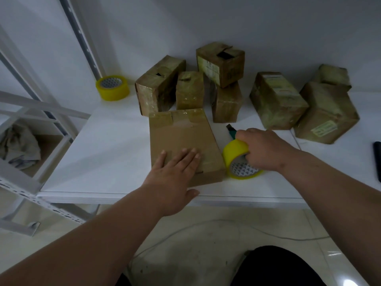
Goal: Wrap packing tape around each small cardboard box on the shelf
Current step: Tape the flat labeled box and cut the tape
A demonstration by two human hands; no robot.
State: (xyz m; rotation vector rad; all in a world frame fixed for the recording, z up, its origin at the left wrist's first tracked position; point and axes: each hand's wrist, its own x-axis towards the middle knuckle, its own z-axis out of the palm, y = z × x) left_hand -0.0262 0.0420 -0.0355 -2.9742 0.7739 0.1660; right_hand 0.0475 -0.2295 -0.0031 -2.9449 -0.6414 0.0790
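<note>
A flat brown cardboard box (183, 137) lies near the front edge of the white shelf (107, 145), with tape across its far end. My left hand (173, 174) presses flat on its near part, fingers straight. My right hand (263, 149) grips a yellow roll of packing tape (237, 157) standing on the shelf just right of the box. Behind them, several small taped cardboard boxes (220, 62) stand in a cluster, one stacked on another.
A second yellow tape roll (112, 87) sits at the back left by the shelf post. A green-handled cutter (232, 131) lies behind my right hand. A dark object (377, 159) is at the right edge. A lower rack with crumpled cloth (18, 147) stands left.
</note>
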